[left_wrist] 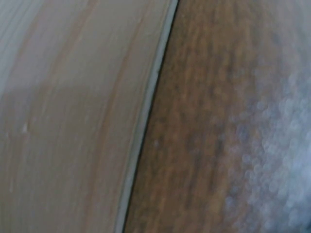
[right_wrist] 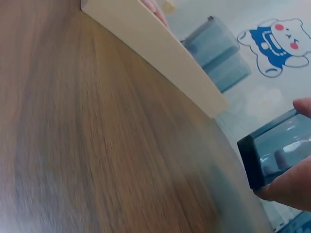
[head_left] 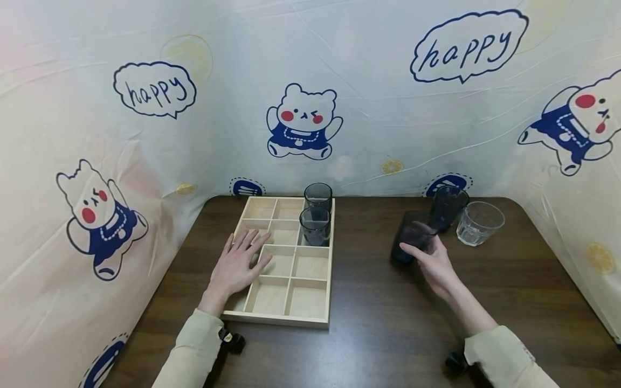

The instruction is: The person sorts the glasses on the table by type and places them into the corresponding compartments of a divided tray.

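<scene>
My right hand [head_left: 436, 267] grips a dark tinted glass [head_left: 406, 240] between thumb and fingers, right of the box; in the right wrist view the same glass [right_wrist: 284, 145] shows its thick dark base. Whether that base touches the table, I cannot tell. Spread fingers of my left hand [head_left: 236, 267] rest on the left side of a light wooden box [head_left: 332, 269] divided into compartments. Two dark tinted glasses stand in its right column, one in the back compartment [head_left: 318, 193] and one just in front [head_left: 315, 231]. The left wrist view shows only the box's side [left_wrist: 73, 121] and table.
Behind my right hand stand another dark tinted glass [head_left: 447, 207] and a clear glass [head_left: 477, 225], close together near the back right of the brown wooden table [head_left: 368, 302]. A printed cloth [head_left: 373, 108] hangs around the table's back and sides.
</scene>
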Demonstrator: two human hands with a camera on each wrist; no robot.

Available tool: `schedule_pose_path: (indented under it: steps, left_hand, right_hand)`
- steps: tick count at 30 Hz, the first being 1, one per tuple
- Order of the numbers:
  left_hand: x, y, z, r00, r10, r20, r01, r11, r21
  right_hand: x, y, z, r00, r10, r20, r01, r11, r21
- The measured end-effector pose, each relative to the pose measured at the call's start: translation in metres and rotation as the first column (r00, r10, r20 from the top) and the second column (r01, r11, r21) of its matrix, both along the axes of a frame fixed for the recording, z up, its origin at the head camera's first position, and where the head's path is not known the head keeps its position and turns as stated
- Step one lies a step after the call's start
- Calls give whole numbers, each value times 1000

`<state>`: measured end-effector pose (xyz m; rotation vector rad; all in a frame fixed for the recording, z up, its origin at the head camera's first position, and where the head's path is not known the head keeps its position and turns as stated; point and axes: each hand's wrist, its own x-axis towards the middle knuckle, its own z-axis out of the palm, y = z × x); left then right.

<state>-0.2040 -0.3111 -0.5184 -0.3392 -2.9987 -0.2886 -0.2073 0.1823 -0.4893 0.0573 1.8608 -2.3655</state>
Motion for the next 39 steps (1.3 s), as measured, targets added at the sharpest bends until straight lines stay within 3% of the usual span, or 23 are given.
schedule_pose_path:
  steps: [23, 34, 39]
  left_hand:
    - [0, 0, 2, 1000, 0, 1, 0, 1000, -3]
    - [0, 1, 2, 1000, -1, -3, 1, 1000, -9]
    - [1, 1, 2, 1000, 1, -1, -1, 1000, -7]
  right_hand:
    - [8, -49, 1, 990, 142, -15, -141, 989, 40]
    - [8, -88, 13, 977, 212, -23, -208, 971, 115]
    - [9, -109, 17, 973, 225, -49, -220, 971, 98]
